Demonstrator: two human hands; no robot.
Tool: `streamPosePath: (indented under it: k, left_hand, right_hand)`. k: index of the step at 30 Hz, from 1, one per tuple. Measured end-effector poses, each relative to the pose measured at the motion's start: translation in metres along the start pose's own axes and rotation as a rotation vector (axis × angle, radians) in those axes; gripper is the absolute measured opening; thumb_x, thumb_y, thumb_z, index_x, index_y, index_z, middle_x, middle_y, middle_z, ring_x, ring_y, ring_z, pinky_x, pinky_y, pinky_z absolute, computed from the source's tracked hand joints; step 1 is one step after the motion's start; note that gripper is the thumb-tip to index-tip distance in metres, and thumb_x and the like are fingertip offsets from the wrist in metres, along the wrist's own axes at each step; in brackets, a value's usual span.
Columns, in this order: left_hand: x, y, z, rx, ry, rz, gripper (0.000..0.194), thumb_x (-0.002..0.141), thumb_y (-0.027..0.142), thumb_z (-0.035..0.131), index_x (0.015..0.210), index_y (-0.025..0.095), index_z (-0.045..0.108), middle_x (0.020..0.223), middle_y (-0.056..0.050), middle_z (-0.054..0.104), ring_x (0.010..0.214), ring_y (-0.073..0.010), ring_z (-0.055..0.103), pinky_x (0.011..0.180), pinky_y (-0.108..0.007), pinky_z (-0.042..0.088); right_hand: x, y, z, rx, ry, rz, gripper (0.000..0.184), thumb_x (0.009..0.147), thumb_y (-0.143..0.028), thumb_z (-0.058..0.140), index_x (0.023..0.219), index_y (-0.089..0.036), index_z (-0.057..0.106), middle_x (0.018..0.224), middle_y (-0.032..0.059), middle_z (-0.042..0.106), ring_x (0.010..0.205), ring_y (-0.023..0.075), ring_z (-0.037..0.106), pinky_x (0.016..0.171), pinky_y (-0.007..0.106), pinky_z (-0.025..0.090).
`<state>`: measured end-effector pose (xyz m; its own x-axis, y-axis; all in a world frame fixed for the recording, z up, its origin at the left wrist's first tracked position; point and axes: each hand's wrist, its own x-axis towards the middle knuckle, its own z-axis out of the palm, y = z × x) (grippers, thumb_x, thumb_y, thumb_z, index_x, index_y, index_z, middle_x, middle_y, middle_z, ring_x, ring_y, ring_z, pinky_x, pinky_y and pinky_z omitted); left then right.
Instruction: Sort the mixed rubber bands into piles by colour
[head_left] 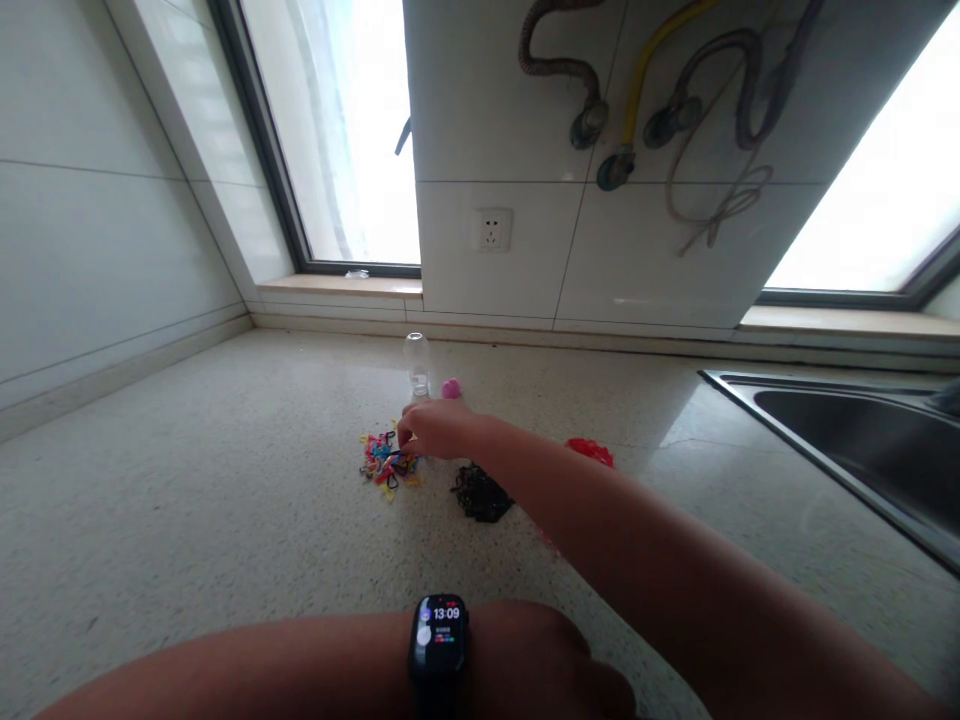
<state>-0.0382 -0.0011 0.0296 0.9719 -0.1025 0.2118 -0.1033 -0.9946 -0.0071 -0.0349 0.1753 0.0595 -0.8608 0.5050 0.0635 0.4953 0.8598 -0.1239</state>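
Note:
My right hand (pixel 433 430) reaches in from the right, its thumb and fingers pinched together at the edge of a pile of small multicoloured rubber bands (pixel 382 465). A dark rubber band (pixel 396 453) shows at the fingertips. Just below the right wrist lies a heap of black rubber bands (pixel 481 493). Some red bands (pixel 590 451) show beyond the forearm, which partly covers them. My left hand (pixel 544 660), with a black watch on its wrist, lies near the bottom edge. Its fingers curl downward, and whatever they may hold is hidden.
A clear bottle (pixel 417 365) stands upside down behind the right hand, beside a small pink cap-like piece (pixel 451 388). At the right a steel sink (pixel 840 430) is set into the speckled counter (pixel 225 520). Tiled wall, windows and hoses rise behind.

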Motion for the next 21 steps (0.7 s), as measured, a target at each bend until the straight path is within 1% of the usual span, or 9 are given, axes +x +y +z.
streamPosePath:
  k: [3, 5, 8, 10, 14, 16, 18, 21]
  left_hand:
    - [0.0, -0.001, 0.003, 0.011, -0.009, 0.017, 0.031, 0.098, 0.028, 0.051, 0.071, 0.02, 0.062, 0.089, -0.002, 0.061, 0.064, -0.0088, 0.054, 0.059, -0.022, 0.05]
    - [0.0, -0.001, 0.005, 0.006, 0.004, 0.006, 0.029, 0.097, 0.029, 0.054, 0.071, 0.02, 0.06, 0.087, -0.001, 0.06, 0.063, -0.0089, 0.052, 0.059, -0.022, 0.05]
    - [-0.001, -0.001, 0.003, -0.018, 0.02, -0.017, 0.021, 0.095, 0.029, 0.058, 0.077, 0.018, 0.061, 0.084, 0.0, 0.059, 0.06, -0.0094, 0.05, 0.058, -0.023, 0.05]
    - [-0.001, 0.0, 0.002, -0.028, 0.023, -0.029, 0.016, 0.095, 0.027, 0.057, 0.083, 0.018, 0.062, 0.084, 0.0, 0.058, 0.058, -0.0099, 0.048, 0.056, -0.024, 0.05]
    - [-0.001, -0.001, 0.001, -0.047, 0.024, -0.051, 0.011, 0.097, 0.025, 0.053, 0.093, 0.019, 0.061, 0.083, 0.0, 0.059, 0.056, -0.0117, 0.048, 0.052, -0.027, 0.048]
    - [0.0, -0.002, 0.002, -0.055, 0.013, -0.046, 0.01, 0.095, 0.028, 0.057, 0.093, 0.019, 0.06, 0.082, 0.0, 0.058, 0.057, -0.0121, 0.048, 0.051, -0.027, 0.047]
    - [-0.001, -0.002, 0.003, -0.061, 0.017, -0.038, 0.012, 0.093, 0.03, 0.061, 0.094, 0.018, 0.06, 0.08, 0.0, 0.057, 0.058, -0.0122, 0.047, 0.052, -0.027, 0.047]
    - [-0.002, -0.002, 0.005, -0.065, 0.05, -0.056, 0.013, 0.094, 0.028, 0.059, 0.101, 0.017, 0.058, 0.078, 0.001, 0.054, 0.058, -0.0123, 0.045, 0.053, -0.026, 0.046]
  right_hand:
    - [-0.005, 0.0, -0.001, 0.003, 0.002, -0.054, 0.015, 0.085, -0.026, 0.065, 0.091, -0.019, 0.077, 0.1, 0.0066, 0.074, 0.091, 0.0186, 0.064, 0.07, 0.025, 0.041]
    - [-0.01, 0.0, -0.004, 0.033, 0.031, -0.066, 0.013, 0.086, -0.025, 0.066, 0.091, -0.018, 0.076, 0.1, 0.0068, 0.073, 0.091, 0.0183, 0.063, 0.071, 0.025, 0.04]
    - [-0.021, 0.001, -0.009, 0.09, 0.075, -0.085, 0.011, 0.087, -0.023, 0.066, 0.09, -0.016, 0.075, 0.098, 0.0073, 0.071, 0.089, 0.0177, 0.062, 0.072, 0.026, 0.039]
    - [-0.031, 0.003, -0.013, 0.131, 0.106, -0.104, 0.01, 0.087, -0.023, 0.066, 0.089, -0.016, 0.074, 0.096, 0.0069, 0.07, 0.087, 0.0166, 0.061, 0.074, 0.026, 0.039]
    - [-0.064, 0.009, -0.022, 0.243, 0.19, -0.126, 0.01, 0.088, -0.022, 0.066, 0.092, -0.016, 0.073, 0.092, 0.0046, 0.068, 0.078, 0.0126, 0.057, 0.073, 0.025, 0.04]
    - [-0.088, 0.012, -0.028, 0.317, 0.233, -0.069, 0.011, 0.089, -0.023, 0.065, 0.093, -0.017, 0.073, 0.088, 0.0032, 0.066, 0.073, 0.0113, 0.055, 0.071, 0.025, 0.04]
    - [-0.115, 0.018, -0.034, 0.398, 0.278, 0.032, 0.012, 0.09, -0.025, 0.063, 0.091, -0.017, 0.073, 0.084, 0.0025, 0.064, 0.069, 0.011, 0.053, 0.066, 0.024, 0.04]
    - [-0.157, 0.034, -0.037, 0.516, 0.361, 0.182, 0.016, 0.088, -0.032, 0.064, 0.087, -0.017, 0.071, 0.082, 0.0022, 0.062, 0.065, 0.0105, 0.051, 0.059, 0.023, 0.039]
